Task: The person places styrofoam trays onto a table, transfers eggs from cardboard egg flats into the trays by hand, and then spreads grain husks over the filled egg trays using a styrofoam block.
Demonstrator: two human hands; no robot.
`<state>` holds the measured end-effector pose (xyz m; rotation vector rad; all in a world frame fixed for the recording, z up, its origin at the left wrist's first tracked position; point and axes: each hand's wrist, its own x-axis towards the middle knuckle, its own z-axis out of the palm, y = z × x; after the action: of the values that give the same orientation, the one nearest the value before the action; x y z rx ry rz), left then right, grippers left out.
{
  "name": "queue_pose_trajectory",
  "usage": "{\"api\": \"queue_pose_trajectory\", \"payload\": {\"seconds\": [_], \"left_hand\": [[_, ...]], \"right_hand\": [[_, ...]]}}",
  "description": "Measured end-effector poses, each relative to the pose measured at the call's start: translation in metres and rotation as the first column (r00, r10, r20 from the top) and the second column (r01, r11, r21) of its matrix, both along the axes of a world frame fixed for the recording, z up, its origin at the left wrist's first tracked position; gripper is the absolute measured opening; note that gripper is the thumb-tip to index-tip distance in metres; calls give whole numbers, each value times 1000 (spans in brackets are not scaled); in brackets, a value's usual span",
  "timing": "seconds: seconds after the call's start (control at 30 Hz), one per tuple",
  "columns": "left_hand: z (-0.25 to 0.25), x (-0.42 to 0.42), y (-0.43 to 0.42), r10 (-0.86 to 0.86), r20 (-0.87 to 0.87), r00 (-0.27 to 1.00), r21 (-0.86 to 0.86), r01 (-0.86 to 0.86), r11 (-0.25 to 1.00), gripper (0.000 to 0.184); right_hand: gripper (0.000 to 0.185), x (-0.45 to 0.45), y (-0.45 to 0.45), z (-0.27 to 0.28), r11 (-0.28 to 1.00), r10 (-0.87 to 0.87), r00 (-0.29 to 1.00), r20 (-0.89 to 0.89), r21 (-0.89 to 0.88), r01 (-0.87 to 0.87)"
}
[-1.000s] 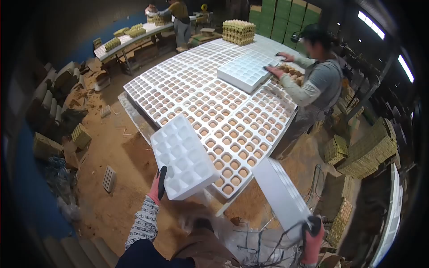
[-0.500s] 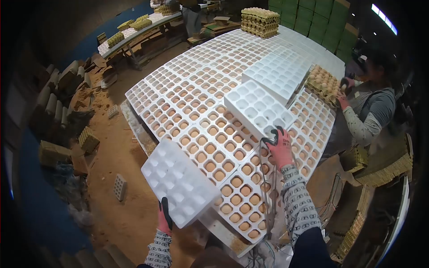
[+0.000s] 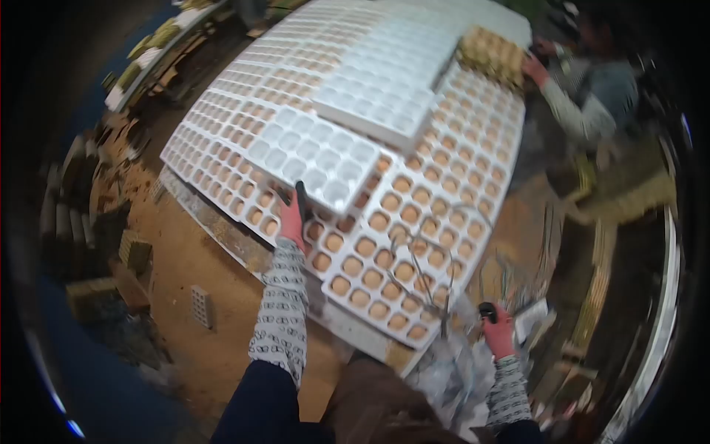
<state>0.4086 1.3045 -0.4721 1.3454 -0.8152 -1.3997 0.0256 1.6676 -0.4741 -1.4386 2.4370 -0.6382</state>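
Note:
My left hand (image 3: 291,214), in a pink glove with dark fingertips, grips the near edge of a white foam egg tray (image 3: 314,159). This tray has its hollow cups facing up and lies over rows of eggs, beside a stack of white foam trays (image 3: 384,89). Off the table's near right corner is my right hand (image 3: 499,333). Its dark fingertips are bunched together, near thin cords (image 3: 418,266) and clear plastic (image 3: 458,362); what they hold, if anything, is hidden. Filled foam trays with brown eggs (image 3: 370,277) cover the large table.
Across the table at right, a co-worker (image 3: 606,96) has a hand (image 3: 534,68) at a yellowish carton tray (image 3: 494,55). A small tray piece (image 3: 201,305) lies on the dusty floor at left. Stacked cartons (image 3: 621,181) stand at right.
The view has shifted. My left hand has moved from an overturned foam tray off the table edge to a cups-up tray over the eggs. My right hand has left the foam tray, moving down and right.

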Motion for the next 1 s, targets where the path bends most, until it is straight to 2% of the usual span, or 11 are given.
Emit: {"api": "queue_pose_trajectory", "payload": {"seconds": [0.07, 0.1, 0.17, 0.23, 0.37, 0.43, 0.53, 0.7, 0.83, 0.97, 1.0], "left_hand": [[-56, 33, -16, -16, 332, 943, -6, 19, 1000, 72], [2, 2, 18, 41, 523, 851, -76, -1, 997, 66], [21, -35, 78, 12, 190, 982, -431, 72, 899, 45], [47, -76, 168, -189, 434, 881, -336, 353, 873, 44], [31, -137, 351, -768, 543, 340, -198, 941, 276, 65], [7, -187, 415, -620, 769, -156, 7, 972, -236, 66], [-103, -205, 503, -748, 569, -342, 256, 938, -235, 68], [-259, -252, 570, -530, 693, -488, 399, 873, -281, 73], [-376, -329, 573, -312, 796, -518, 397, 837, -377, 86], [-481, -364, 584, -213, 840, -500, 315, 768, -558, 88], [-490, -354, 586, -196, 808, -555, 377, 744, -551, 82]], "right_hand": [[23, -21, 99, 5, 906, -421, 769, 482, 268, 328], [18, -13, 134, 28, 825, -554, 755, 351, 355, 440], [27, -31, 302, -42, 747, -520, 851, -75, 443, 496], [40, -4, 392, -38, 463, -570, 787, -235, 700, 544], [50, 14, 496, -85, 381, -884, 448, 134, 761, 524], [48, 21, 496, -118, 564, -819, 469, 330, 612, 554], [49, 11, 451, -160, 599, -778, 545, 313, 630, 494], [65, -21, 411, -311, 792, -577, 665, 474, 523, 315], [84, -44, 374, -419, 867, -322, 936, 139, 440, 234], [86, -70, 392, -488, 807, 35, 999, 19, 590, -39], [80, -67, 403, -485, 709, -28, 975, 219, 692, -135]]}}
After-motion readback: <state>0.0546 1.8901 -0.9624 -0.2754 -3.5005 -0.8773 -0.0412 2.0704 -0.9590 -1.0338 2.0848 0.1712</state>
